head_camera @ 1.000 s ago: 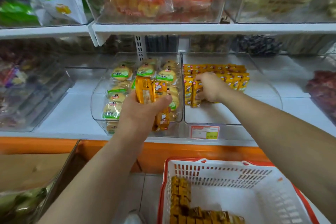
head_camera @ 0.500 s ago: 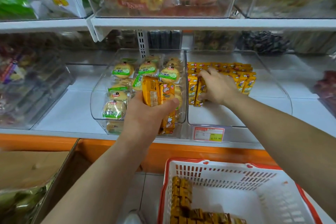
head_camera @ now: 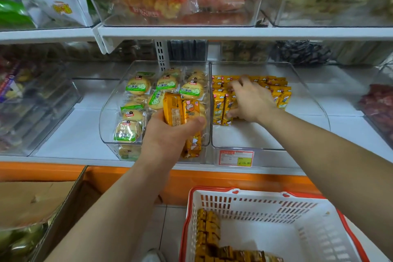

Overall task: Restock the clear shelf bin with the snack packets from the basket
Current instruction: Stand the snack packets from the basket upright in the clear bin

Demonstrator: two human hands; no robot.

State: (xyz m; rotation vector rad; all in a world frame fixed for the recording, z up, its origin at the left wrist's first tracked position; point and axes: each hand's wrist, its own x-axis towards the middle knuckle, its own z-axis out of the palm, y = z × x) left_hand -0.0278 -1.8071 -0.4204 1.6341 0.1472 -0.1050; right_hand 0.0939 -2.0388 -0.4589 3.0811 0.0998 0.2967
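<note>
My left hand (head_camera: pixel 170 134) grips a bunch of orange snack packets (head_camera: pixel 181 110) in front of the left bin. My right hand (head_camera: pixel 251 100) reaches into the clear shelf bin (head_camera: pixel 265 136) and rests with spread fingers on the orange packets in the bin (head_camera: pixel 280 93), which stand in rows at its back left. Below, the white basket with a red rim (head_camera: pixel 276 208) holds more orange packets (head_camera: pixel 210 232) along its left wall and near edge.
A clear bin of round green-labelled cakes (head_camera: pixel 138 87) sits left of the target bin. A price tag (head_camera: pixel 236 158) hangs on the shelf edge. An upper shelf (head_camera: pixel 234 32) carries more bins close overhead. A cardboard box (head_camera: pixel 32 202) stands at the lower left.
My right hand has slid further back and right over the rows in the bin, with its fingers opening out. My left hand has stayed in place holding its packets.
</note>
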